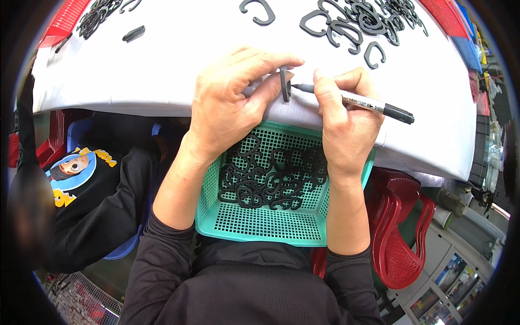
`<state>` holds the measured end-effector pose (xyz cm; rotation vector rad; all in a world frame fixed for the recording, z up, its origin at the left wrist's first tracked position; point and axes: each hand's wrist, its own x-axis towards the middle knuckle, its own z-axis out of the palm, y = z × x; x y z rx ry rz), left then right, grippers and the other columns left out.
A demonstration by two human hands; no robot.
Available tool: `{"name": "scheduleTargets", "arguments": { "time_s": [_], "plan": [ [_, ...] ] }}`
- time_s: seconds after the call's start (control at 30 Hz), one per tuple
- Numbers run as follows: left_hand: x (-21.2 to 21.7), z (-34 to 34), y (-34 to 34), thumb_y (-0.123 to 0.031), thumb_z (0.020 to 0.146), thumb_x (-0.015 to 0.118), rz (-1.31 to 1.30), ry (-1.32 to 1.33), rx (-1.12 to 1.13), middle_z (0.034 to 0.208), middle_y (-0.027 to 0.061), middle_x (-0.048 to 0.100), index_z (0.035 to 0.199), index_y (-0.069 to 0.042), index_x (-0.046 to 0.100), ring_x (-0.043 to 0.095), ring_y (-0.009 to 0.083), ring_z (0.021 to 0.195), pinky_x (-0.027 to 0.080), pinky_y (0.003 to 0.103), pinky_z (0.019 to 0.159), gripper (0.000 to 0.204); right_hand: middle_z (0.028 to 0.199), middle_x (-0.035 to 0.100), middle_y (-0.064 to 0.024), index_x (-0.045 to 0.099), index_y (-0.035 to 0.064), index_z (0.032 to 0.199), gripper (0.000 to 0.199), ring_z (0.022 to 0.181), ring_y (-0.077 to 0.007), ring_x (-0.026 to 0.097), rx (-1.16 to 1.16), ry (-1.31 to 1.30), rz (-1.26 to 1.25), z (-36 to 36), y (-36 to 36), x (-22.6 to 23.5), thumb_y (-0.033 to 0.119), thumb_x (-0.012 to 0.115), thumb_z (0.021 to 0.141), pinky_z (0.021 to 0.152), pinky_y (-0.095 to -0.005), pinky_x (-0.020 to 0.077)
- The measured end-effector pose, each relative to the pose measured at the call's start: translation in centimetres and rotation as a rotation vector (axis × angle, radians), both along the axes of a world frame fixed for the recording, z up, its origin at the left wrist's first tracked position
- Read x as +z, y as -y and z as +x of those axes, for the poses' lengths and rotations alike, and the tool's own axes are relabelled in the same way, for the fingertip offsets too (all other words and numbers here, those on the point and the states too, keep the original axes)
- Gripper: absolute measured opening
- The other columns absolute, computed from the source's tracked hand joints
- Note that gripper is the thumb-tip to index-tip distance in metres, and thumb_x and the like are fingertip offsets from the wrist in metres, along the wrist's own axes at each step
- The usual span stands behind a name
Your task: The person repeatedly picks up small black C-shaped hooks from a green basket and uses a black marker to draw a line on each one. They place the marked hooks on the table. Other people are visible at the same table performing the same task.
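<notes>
1. Head view: left hand (225, 95) pinched a black clip (285, 84) between thumb and index fingers, above the desk's near edge.
2. Right hand (349, 116) held a marker (372, 104), fingers closed around the barrel near its tip end.
3. Clip handling: probably light, stiff plastic, a bit slick, hard to break; best gripped on opposite sides of its curved frame.
4. Marker likely light, rigid; grip on barrel near tip looked sensible.
5. Clip stood nearly edge-on, long axis roughly near-far in view; true tilt unclear. Marker's long axis ran left-right, tip left at the clip, back end right and slightly nearer; contact not certain.
6. Green basket (260, 239) sat near, between forearms, holding more clips (254, 187). Clip pile (371, 19) lay far right on the white desk (162, 70).
</notes>
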<state>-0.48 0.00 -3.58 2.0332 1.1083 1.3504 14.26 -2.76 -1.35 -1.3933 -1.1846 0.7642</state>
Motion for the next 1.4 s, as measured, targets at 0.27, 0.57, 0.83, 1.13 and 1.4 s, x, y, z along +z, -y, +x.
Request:
{"name": "scheduleTargets", "arguments": {
  "time_s": [0.27,0.57,0.83,1.13,1.4],
  "plan": [
    [-0.1,0.1,0.0,0.005,0.076,0.068,-0.017,0.016,-0.007,0.08,0.0,0.065,0.098,-0.007,0.071,0.051,0.0026,0.058,0.038,0.017,0.05,0.026,0.059,0.052,0.0016,0.051,0.003,0.068,0.02,0.053,-0.0034,0.046,-0.001,0.017,0.034,0.1,0.0,-0.2,0.004,0.068,0.079,0.049,-0.0199,0.0357],
    [0.7,-2.5,-0.1,0.006,0.066,0.071,-0.225,0.119,-0.458,0.075,0.0028,0.067,0.096,-0.007,0.073,0.058,0.0133,0.065,0.046,0.028,0.062,0.033,0.062,0.048,0.0009,0.049,0.0038,0.081,0.016,0.053,-0.0037,0.042,-0.129,-0.484,0.026,0.6,0.2,0.3,0.009,0.063,0.087,0.046,-0.019,0.0318],
    [1.6,-2.7,-1.4,-0.001,0.065,0.064,-0.133,-0.281,-0.666,0.094,-0.0083,0.069,0.107,-0.023,0.071,0.056,0.0118,0.08,0.036,0.028,0.072,0.048,0.089,0.066,-0.009,0.057,0.001,0.107,0.02,0.075,-0.012,0.063,0.061,-0.185,0.149,0.3,-1.3,0.0,0.017,0.053,0.096,0.061,-0.0228,0.0454],
    [1.5,-3.5,-1.2,0.003,0.057,0.051,-0.24,-0.169,-0.623,0.096,-0.0012,0.069,0.108,-0.018,0.071,0.055,0.0163,0.083,0.039,0.029,0.08,0.058,0.096,0.066,-0.0104,0.062,0.0073,0.102,0.027,0.095,-0.03,0.062,0.275,0.726,0.398,-1.8,-9.1,0.8,0.015,0.07,0.078,0.084,-0.04,0.0488],
    [1.8,-3.4,-1.1,0.004,0.059,0.048,-0.363,-0.044,-0.675,0.101,0.005,0.067,0.108,-0.014,0.07,0.053,0.021,0.085,0.043,0.031,0.085,0.056,0.099,0.064,-0.012,0.061,0.0087,0.102,0.029,0.097,-0.0312,0.06,0.298,0.796,0.324,-1.7,-8.2,-1.0,0.015,0.071,0.076,0.086,-0.0398,0.047]
  ]
}}
